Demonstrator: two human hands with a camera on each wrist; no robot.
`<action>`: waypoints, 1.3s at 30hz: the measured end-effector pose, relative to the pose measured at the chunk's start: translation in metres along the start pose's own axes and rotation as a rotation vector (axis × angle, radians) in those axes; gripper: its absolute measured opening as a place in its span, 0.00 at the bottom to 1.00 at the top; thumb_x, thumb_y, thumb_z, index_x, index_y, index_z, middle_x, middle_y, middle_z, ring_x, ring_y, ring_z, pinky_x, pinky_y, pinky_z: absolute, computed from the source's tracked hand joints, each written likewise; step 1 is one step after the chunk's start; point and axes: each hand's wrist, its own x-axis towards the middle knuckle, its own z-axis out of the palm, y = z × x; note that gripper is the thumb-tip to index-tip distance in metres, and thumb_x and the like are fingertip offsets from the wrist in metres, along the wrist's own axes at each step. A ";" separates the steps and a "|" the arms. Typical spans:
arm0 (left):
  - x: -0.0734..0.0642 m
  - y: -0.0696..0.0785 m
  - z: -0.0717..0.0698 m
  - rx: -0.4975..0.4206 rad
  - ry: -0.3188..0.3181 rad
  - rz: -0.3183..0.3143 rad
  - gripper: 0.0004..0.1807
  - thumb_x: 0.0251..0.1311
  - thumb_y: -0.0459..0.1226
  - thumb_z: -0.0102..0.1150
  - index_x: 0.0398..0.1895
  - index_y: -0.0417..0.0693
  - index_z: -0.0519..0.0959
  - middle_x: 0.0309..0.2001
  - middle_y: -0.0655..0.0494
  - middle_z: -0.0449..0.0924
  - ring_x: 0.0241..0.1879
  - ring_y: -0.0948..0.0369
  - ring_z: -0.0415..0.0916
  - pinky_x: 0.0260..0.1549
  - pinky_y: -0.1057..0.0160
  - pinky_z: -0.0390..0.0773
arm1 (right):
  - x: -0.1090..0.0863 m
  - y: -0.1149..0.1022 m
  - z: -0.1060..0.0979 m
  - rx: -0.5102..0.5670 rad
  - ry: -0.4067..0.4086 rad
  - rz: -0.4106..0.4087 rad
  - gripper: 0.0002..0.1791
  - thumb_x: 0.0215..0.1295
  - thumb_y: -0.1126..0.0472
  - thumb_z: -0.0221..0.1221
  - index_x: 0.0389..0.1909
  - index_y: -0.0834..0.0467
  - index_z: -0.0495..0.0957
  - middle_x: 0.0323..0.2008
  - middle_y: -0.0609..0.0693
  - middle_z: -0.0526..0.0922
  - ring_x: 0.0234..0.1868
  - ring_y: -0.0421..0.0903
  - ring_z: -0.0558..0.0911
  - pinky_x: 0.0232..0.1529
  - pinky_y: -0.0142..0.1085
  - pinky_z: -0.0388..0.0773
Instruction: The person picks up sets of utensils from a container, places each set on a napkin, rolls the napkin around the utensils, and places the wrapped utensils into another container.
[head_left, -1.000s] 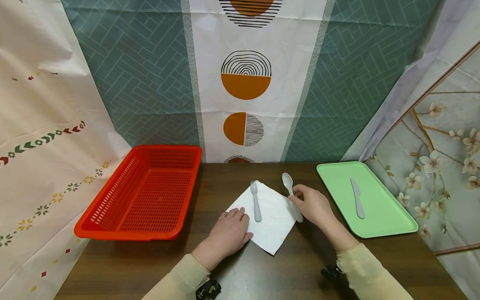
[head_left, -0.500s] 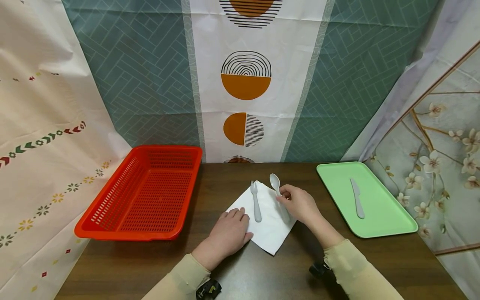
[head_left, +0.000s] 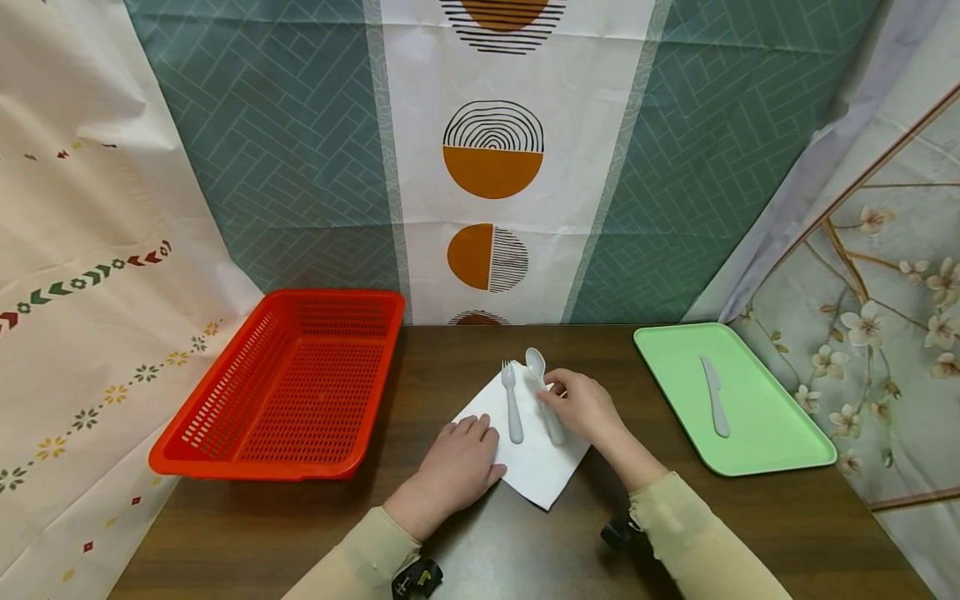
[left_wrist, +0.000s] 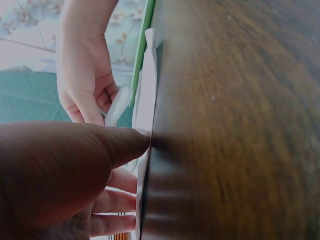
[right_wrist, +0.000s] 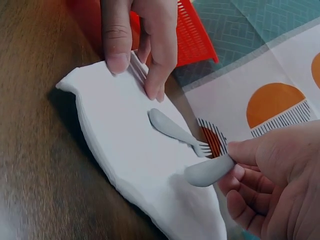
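Observation:
A folded white napkin [head_left: 538, 467] lies on the table with one corner toward the person. On it rests a grey fork [head_left: 513, 408], tines pointing away. My right hand [head_left: 585, 404] pinches a grey spoon [head_left: 536, 363] by its handle, bowl end away, just right of the fork. In the right wrist view the spoon's handle end [right_wrist: 202, 172] hangs over the napkin, with a shadow beneath it. My left hand [head_left: 461, 458] presses the napkin's left corner with fingers straight, its thumb [left_wrist: 132, 145] along the near edge.
A red plastic basket [head_left: 375, 417] stands on the left of the brown table [head_left: 300, 533]. At the right is a light green tray [head_left: 772, 425] with a grey knife [head_left: 716, 396] in it. Patterned cloths [head_left: 315, 167] hang behind and at both sides.
My right hand has carried the spoon leftward, from the napkin's right edge to over the napkin beside the fork. My left hand, the fork and the napkin have stayed put.

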 end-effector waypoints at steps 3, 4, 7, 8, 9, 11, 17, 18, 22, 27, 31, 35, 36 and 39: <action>0.000 0.000 -0.001 -0.002 -0.001 0.000 0.29 0.75 0.54 0.69 0.65 0.42 0.83 0.71 0.43 0.80 0.69 0.47 0.77 0.67 0.44 0.78 | 0.003 -0.002 0.004 0.004 -0.007 0.005 0.17 0.74 0.55 0.72 0.57 0.60 0.87 0.38 0.49 0.88 0.37 0.47 0.84 0.39 0.44 0.81; 0.000 0.000 -0.001 -0.002 -0.001 0.000 0.29 0.75 0.54 0.69 0.65 0.42 0.83 0.71 0.43 0.80 0.69 0.47 0.77 0.67 0.44 0.78 | 0.004 -0.002 0.005 0.003 -0.008 0.006 0.18 0.74 0.55 0.72 0.58 0.60 0.87 0.38 0.49 0.88 0.37 0.47 0.84 0.40 0.44 0.81; 0.000 0.000 -0.001 0.000 0.002 0.002 0.28 0.75 0.54 0.69 0.65 0.42 0.83 0.71 0.43 0.80 0.69 0.47 0.77 0.67 0.44 0.78 | 0.006 -0.004 0.009 0.002 -0.013 0.006 0.19 0.75 0.55 0.71 0.60 0.61 0.87 0.38 0.50 0.88 0.36 0.47 0.83 0.40 0.44 0.81; 0.000 0.000 0.000 0.000 0.004 0.003 0.28 0.75 0.54 0.69 0.65 0.42 0.84 0.70 0.43 0.80 0.69 0.47 0.77 0.67 0.44 0.78 | 0.007 -0.005 0.010 0.000 -0.012 0.004 0.20 0.75 0.55 0.71 0.60 0.62 0.86 0.38 0.50 0.88 0.36 0.47 0.83 0.40 0.44 0.81; 0.000 0.000 0.000 -0.001 0.005 0.002 0.28 0.74 0.54 0.69 0.65 0.42 0.84 0.70 0.43 0.80 0.69 0.47 0.77 0.67 0.44 0.78 | 0.008 -0.005 0.011 -0.003 -0.010 0.001 0.20 0.75 0.55 0.71 0.61 0.62 0.86 0.38 0.50 0.88 0.36 0.47 0.84 0.41 0.45 0.82; 0.000 0.000 0.000 -0.001 0.002 0.000 0.28 0.75 0.54 0.69 0.65 0.42 0.84 0.70 0.43 0.80 0.69 0.47 0.77 0.67 0.44 0.78 | 0.009 -0.005 0.013 -0.003 -0.009 0.001 0.21 0.75 0.56 0.71 0.62 0.63 0.86 0.38 0.50 0.88 0.37 0.47 0.83 0.42 0.45 0.82; 0.000 0.000 0.000 -0.005 -0.006 0.000 0.29 0.74 0.54 0.69 0.65 0.42 0.84 0.71 0.43 0.80 0.69 0.47 0.78 0.67 0.43 0.78 | 0.014 -0.006 0.019 0.004 -0.029 0.014 0.22 0.76 0.56 0.70 0.64 0.63 0.85 0.34 0.48 0.84 0.34 0.47 0.80 0.40 0.43 0.79; 0.000 0.000 0.001 -0.003 -0.005 0.001 0.29 0.74 0.54 0.70 0.65 0.42 0.84 0.71 0.43 0.80 0.69 0.47 0.78 0.67 0.43 0.78 | 0.015 -0.006 0.020 0.004 -0.033 0.016 0.23 0.76 0.56 0.70 0.65 0.64 0.85 0.33 0.47 0.84 0.34 0.46 0.79 0.39 0.42 0.78; 0.001 0.000 0.000 -0.004 -0.014 -0.003 0.30 0.74 0.54 0.69 0.66 0.43 0.83 0.71 0.43 0.80 0.69 0.46 0.77 0.68 0.43 0.78 | 0.018 -0.006 0.024 0.015 -0.039 0.031 0.24 0.76 0.56 0.70 0.66 0.65 0.83 0.33 0.47 0.84 0.34 0.46 0.79 0.41 0.42 0.79; 0.001 0.001 0.000 -0.001 -0.016 -0.004 0.30 0.74 0.54 0.69 0.66 0.43 0.83 0.71 0.43 0.80 0.69 0.47 0.77 0.68 0.43 0.78 | 0.018 -0.006 0.027 0.022 -0.037 0.048 0.25 0.76 0.57 0.70 0.67 0.66 0.83 0.34 0.48 0.84 0.35 0.47 0.80 0.43 0.44 0.80; 0.001 0.001 0.000 0.009 -0.006 0.002 0.29 0.74 0.54 0.69 0.65 0.43 0.83 0.71 0.43 0.80 0.69 0.47 0.77 0.67 0.44 0.78 | 0.019 -0.005 0.028 0.026 -0.031 0.044 0.25 0.76 0.58 0.70 0.67 0.66 0.82 0.32 0.48 0.84 0.34 0.46 0.79 0.40 0.42 0.79; -0.001 0.000 0.001 0.016 0.010 0.008 0.28 0.74 0.54 0.69 0.65 0.43 0.84 0.70 0.43 0.81 0.68 0.47 0.78 0.67 0.44 0.79 | 0.019 -0.004 0.031 0.032 -0.029 0.045 0.27 0.75 0.58 0.71 0.68 0.67 0.81 0.31 0.47 0.83 0.32 0.45 0.79 0.38 0.41 0.78; -0.001 0.000 0.000 0.017 0.014 0.010 0.28 0.74 0.54 0.69 0.64 0.42 0.84 0.70 0.43 0.81 0.68 0.47 0.78 0.66 0.44 0.79 | 0.019 -0.004 0.032 0.032 -0.027 0.046 0.27 0.75 0.58 0.71 0.69 0.67 0.81 0.30 0.47 0.83 0.32 0.44 0.79 0.39 0.41 0.78; -0.002 0.000 0.000 0.019 0.022 0.014 0.28 0.74 0.54 0.69 0.64 0.42 0.84 0.70 0.43 0.81 0.68 0.47 0.78 0.66 0.44 0.79 | 0.019 -0.004 0.033 0.032 -0.020 0.042 0.27 0.75 0.58 0.71 0.69 0.67 0.81 0.30 0.47 0.83 0.32 0.45 0.79 0.39 0.42 0.79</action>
